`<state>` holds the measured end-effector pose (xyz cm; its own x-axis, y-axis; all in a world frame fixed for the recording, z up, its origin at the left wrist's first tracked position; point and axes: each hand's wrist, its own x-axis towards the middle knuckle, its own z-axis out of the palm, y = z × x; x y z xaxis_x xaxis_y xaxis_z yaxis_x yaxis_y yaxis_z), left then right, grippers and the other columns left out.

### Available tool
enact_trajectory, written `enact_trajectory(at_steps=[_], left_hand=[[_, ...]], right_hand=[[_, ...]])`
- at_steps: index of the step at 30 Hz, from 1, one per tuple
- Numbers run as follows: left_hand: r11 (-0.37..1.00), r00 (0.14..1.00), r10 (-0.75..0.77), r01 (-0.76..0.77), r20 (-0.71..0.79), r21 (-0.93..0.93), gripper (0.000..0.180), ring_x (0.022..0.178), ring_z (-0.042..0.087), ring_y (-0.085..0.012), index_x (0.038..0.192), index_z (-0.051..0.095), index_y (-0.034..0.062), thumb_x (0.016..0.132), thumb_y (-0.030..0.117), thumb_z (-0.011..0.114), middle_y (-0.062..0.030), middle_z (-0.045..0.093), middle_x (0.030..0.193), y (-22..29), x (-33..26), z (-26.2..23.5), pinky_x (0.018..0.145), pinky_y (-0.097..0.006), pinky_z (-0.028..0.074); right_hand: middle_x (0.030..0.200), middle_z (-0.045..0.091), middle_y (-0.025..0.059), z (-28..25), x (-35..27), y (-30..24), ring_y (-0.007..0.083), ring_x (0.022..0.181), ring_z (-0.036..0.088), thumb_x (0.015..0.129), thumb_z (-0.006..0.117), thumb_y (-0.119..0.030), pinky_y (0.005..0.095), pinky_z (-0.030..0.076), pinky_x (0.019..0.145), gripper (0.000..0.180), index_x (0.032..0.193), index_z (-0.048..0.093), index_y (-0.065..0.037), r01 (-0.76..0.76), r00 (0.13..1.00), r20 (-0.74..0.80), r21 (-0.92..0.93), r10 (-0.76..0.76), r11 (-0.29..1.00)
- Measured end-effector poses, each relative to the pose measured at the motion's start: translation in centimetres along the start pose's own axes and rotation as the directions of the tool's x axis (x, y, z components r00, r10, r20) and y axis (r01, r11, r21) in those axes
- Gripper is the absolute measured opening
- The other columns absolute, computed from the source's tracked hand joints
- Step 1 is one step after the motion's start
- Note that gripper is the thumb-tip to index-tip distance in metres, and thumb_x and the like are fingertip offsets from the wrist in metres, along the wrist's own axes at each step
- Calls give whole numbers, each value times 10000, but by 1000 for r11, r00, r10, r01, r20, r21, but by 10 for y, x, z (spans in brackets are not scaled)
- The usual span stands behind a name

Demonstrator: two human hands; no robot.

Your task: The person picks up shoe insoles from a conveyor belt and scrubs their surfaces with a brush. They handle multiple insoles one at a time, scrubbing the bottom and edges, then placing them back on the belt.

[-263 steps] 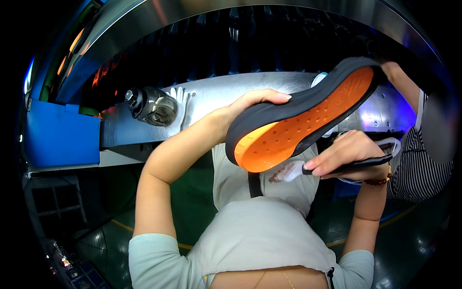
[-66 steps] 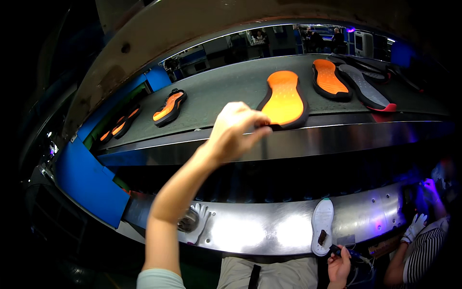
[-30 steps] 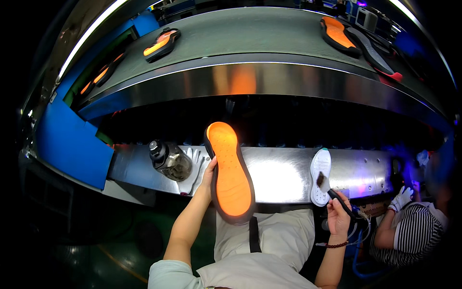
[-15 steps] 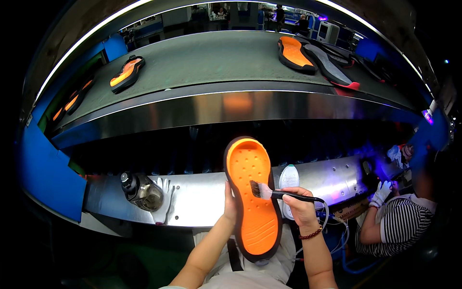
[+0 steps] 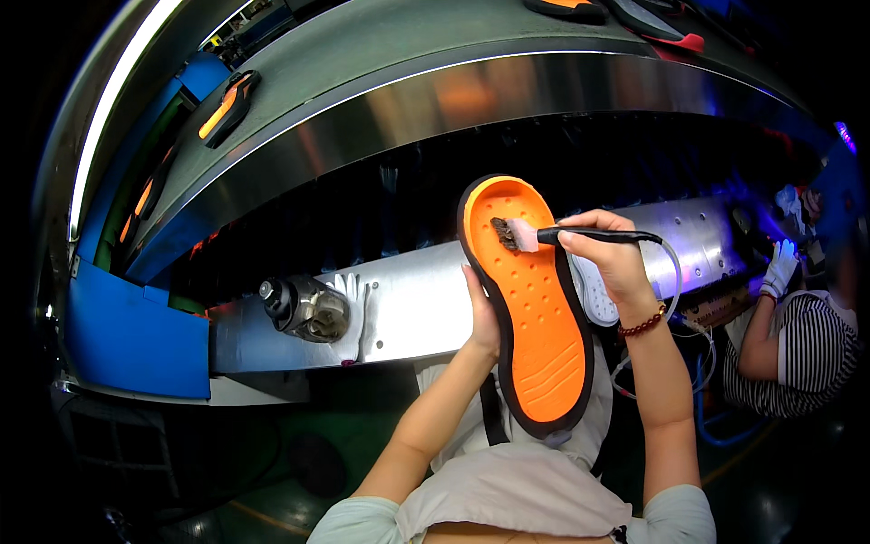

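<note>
An orange shoe sole with a black rim stands tilted up over my lap, its dimpled inner face toward me. My left hand grips the sole by its left edge, with the thumb along the rim. In my right hand is a black-handled brush, from which a clear tube runs back past my wrist. The dark bristles touch the sole's inner face at its upper, wider part. Partly hidden behind the sole, a white sole lies on the metal ledge.
A metal ledge holds a dark bottle and a white glove. Beyond it runs a green conveyor belt carrying several soles, one orange and black sole at left. A co-worker in a striped sleeve sits at right.
The brush has moved from the sole's middle up to its wider upper end. My view has shifted, so the ledge appears tilted and more of my lap shows.
</note>
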<state>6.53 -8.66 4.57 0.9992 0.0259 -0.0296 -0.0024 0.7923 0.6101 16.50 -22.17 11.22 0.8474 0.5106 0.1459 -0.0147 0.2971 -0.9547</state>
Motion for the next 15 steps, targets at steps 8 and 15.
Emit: enact_trajectory(at_steps=[8,15], left_hand=[[976,979,94,-54,-182,212,828,1088,479,-198,1285,350,97,800,731,128,-82,484,1188,-9,15,-7,931,-334,394],[989,973,139,-128,-182,74,809,1039,522,-194,1232,427,78,814,714,154,-85,526,1157,37,-2,-28,890,-326,432]], right_hand=[[771,611,85,28,-28,22,188,746,566,664,659,-48,279,436,654,161,821,650,-18,386,907,133,-641,-400,663],[774,631,65,6,-85,11,170,726,589,650,684,-38,282,460,656,141,789,664,-46,223,884,466,-504,45,834]])
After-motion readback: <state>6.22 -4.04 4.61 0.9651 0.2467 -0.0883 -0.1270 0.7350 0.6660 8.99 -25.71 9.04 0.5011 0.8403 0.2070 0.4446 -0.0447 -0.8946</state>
